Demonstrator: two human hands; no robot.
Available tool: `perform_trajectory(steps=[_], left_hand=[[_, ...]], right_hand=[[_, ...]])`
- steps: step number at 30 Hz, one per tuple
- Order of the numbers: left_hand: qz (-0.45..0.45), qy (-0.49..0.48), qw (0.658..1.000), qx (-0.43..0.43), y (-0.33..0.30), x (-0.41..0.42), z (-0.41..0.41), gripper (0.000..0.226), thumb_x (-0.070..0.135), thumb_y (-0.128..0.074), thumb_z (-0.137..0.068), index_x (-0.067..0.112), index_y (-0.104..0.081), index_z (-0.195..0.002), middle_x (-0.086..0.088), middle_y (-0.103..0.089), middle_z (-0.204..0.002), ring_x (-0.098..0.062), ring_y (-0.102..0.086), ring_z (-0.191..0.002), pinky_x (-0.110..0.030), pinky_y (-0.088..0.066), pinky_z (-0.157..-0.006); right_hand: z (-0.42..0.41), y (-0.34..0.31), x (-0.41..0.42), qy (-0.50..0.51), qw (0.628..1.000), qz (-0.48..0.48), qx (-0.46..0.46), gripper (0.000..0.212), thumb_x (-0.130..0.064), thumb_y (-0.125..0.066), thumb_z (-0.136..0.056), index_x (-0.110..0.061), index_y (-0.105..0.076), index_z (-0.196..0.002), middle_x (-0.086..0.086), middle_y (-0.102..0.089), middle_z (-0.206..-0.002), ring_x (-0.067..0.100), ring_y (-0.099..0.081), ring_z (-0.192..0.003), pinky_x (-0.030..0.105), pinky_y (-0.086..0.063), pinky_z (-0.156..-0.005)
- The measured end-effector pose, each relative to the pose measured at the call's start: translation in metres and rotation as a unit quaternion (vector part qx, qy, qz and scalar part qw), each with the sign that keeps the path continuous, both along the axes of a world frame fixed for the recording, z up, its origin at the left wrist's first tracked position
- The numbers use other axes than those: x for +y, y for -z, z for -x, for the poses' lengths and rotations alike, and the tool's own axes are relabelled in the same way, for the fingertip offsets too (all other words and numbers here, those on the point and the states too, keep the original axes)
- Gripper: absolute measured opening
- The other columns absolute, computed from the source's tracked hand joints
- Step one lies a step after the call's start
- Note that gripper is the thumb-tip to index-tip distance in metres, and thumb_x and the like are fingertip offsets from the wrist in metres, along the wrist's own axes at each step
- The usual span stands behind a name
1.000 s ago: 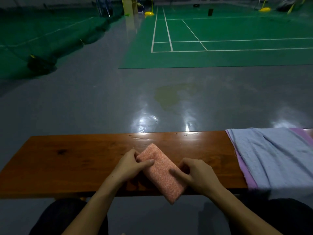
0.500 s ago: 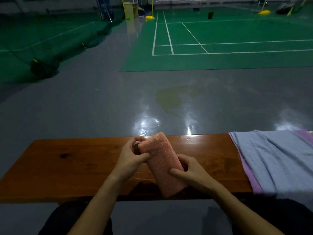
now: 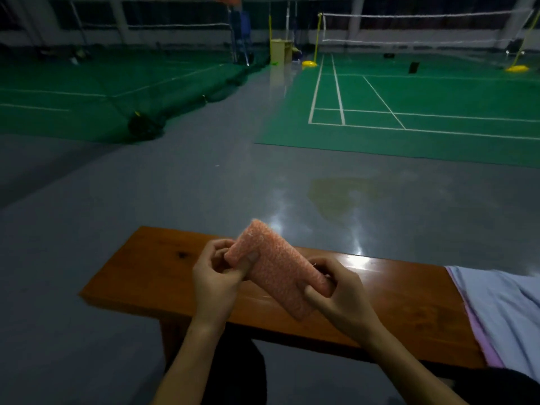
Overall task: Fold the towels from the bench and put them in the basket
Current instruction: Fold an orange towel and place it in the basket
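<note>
1. One wooden bench (image 3: 146,273) stands on the grey floor beside green badminton courts.
2. Two flat towels lie stacked at the bench's right end: a pale blue towel (image 3: 502,305) over a lilac towel (image 3: 479,340).
3. One folded pink towel (image 3: 277,267) is held tilted above the bench.
4. Two hands: the left hand (image 3: 216,279) pinches its upper end, the right hand (image 3: 339,290) grips its lower edge.

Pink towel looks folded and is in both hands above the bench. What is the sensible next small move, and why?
Probably carry the pink towel toward the basket, which is not in view. The towel is already a compact folded rectangle, gripped by the left hand at its upper end and the right hand at its lower end, lifted off the bench. A light blue towel lies unfolded on the bench's right end.
</note>
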State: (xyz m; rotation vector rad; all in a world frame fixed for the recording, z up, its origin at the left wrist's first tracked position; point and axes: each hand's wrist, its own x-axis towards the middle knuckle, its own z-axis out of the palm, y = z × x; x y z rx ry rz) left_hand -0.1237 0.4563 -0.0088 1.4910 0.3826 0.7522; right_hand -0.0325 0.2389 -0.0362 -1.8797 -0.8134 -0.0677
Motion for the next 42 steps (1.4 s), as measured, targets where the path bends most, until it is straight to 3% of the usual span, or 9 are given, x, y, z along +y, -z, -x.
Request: perform_trajectory(steps=[5, 9, 14, 18, 22, 27, 31, 36, 42], left_hand=[[0.008, -0.107, 0.994, -0.035, -0.006, 0.050, 0.070, 0.034, 0.021, -0.089, -0.078, 0.017, -0.068, -0.104, 0.001, -0.076, -0.096, -0.010, -0.073, -0.089, -0.024, -0.060, -0.070], [0.017, -0.201, 0.979, -0.031, 0.005, 0.102, 0.131, 0.037, 0.034, -0.092, -0.076, 0.026, -0.069, -0.104, -0.003, -0.076, -0.100, -0.020, -0.073, -0.094, -0.041, -0.062, -0.078], [0.028, -0.294, 0.955, -0.019, 0.027, 0.152, 0.220, 0.032, 0.024, -0.087, -0.080, 0.019, -0.067, -0.105, -0.006, -0.074, -0.099, -0.027, -0.073, -0.094, -0.033, -0.064, -0.066], [0.021, -0.370, 0.928, 0.029, 0.059, 0.184, 0.301, 0.037, 0.037, -0.088, -0.074, 0.024, -0.068, -0.101, -0.002, -0.075, -0.096, -0.023, -0.073, -0.091, -0.047, -0.065, -0.071], [0.054, -0.424, 0.901, 0.073, 0.104, 0.205, 0.375, 0.043, 0.044, -0.093, -0.072, 0.025, -0.068, -0.102, -0.001, -0.076, -0.096, -0.024, -0.074, -0.094, -0.059, -0.062, -0.080], [0.078, -0.467, 0.871, 0.128, 0.154, 0.221, 0.440, 0.042, 0.037, -0.094, -0.073, 0.029, -0.066, -0.103, 0.001, -0.075, -0.102, -0.016, -0.072, -0.099, -0.052, -0.059, -0.091], [0.125, -0.474, 0.856, 0.164, 0.202, 0.234, 0.476, 0.058, 0.057, -0.096, -0.063, 0.034, -0.063, -0.106, 0.001, -0.075, -0.105, -0.022, -0.073, -0.101, -0.057, -0.061, -0.086], [0.133, -0.506, 0.825, 0.212, 0.245, 0.241, 0.502, 0.051, 0.021, -0.095, -0.075, 0.028, -0.054, -0.105, -0.009, -0.072, -0.096, -0.026, -0.072, -0.090, -0.044, -0.059, -0.080], [0.144, -0.509, 0.800, 0.285, 0.305, 0.240, 0.552, 0.048, 0.013, -0.085, -0.085, 0.034, -0.050, -0.110, 0.004, -0.064, -0.114, -0.018, -0.066, -0.106, -0.048, -0.055, -0.096]], right_hand=[[0.031, -0.020, 0.076, -0.047, 0.997, -0.001, -0.058, 0.034, -0.025, -0.078, -0.083, -0.026, -0.070, -0.116, -0.015, -0.072, -0.105, 0.012, -0.070, -0.095, 0.037, -0.058, -0.079], [0.073, -0.031, 0.143, -0.135, 0.989, 0.008, -0.056, 0.034, -0.024, -0.080, -0.087, -0.034, -0.066, -0.116, -0.021, -0.069, -0.106, 0.004, -0.069, -0.097, 0.015, -0.052, -0.078], [0.133, -0.017, 0.224, -0.228, 0.972, 0.040, -0.032, 0.035, -0.026, -0.086, -0.085, -0.030, -0.066, -0.113, -0.019, -0.071, -0.104, 0.003, -0.069, -0.095, 0.011, -0.050, -0.073], [0.191, 0.012, 0.286, -0.313, 0.943, 0.111, 0.007, 0.038, -0.029, -0.086, -0.083, -0.038, -0.059, -0.109, -0.024, -0.069, -0.101, -0.001, -0.069, -0.094, 0.017, -0.054, -0.073], [0.247, 0.055, 0.336, -0.390, 0.900, 0.193, 0.033, 0.042, -0.026, -0.079, -0.079, -0.040, -0.054, -0.110, -0.024, -0.066, -0.097, -0.004, -0.065, -0.090, 0.015, -0.049, -0.073], [0.307, 0.114, 0.373, -0.451, 0.851, 0.254, 0.087, 0.039, -0.028, -0.078, -0.082, -0.028, -0.054, -0.113, -0.013, -0.066, -0.097, 0.001, -0.063, -0.080, 0.021, -0.052, -0.069], [0.343, 0.161, 0.389, -0.458, 0.834, 0.282, 0.124, 0.039, -0.037, -0.080, -0.086, -0.027, -0.054, -0.113, -0.007, -0.070, -0.100, 0.003, -0.068, -0.084, 0.024, -0.057, -0.074], [0.382, 0.216, 0.397, -0.453, 0.817, 0.318, 0.165, 0.040, -0.033, -0.075, -0.088, -0.032, -0.044, -0.113, -0.005, -0.069, -0.091, 0.014, -0.071, -0.081, 0.046, -0.060, -0.078], [0.440, 0.265, 0.395, -0.468, 0.789, 0.349, 0.189, 0.039, -0.042, -0.067, -0.091, -0.043, -0.042, -0.120, 0.001, -0.072, -0.089, 0.017, -0.070, -0.079, 0.043, -0.059, -0.072]])
